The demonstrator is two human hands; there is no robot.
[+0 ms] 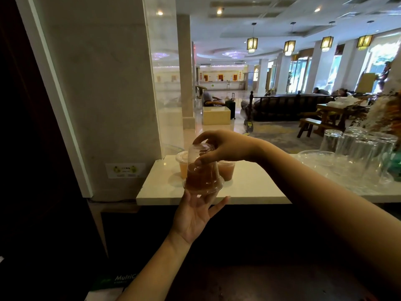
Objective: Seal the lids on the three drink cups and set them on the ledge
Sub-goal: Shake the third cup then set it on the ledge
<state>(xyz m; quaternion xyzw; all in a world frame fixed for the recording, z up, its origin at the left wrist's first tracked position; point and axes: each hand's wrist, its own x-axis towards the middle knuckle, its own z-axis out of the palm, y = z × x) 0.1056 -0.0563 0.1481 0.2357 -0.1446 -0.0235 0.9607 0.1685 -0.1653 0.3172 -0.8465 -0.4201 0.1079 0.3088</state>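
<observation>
Inverted cup (202,170) (brown drink) between both hands

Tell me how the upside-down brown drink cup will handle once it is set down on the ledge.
The brown drink cup looks like thin clear plastic, so probably squeezable. It is part full, so likely has some weight. Inverted on its lid, it may leak if the seal is poor; the left hand supports it.

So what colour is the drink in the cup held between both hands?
Reddish brown, inside the clear upside-down cup; the head view shows it best.
</observation>
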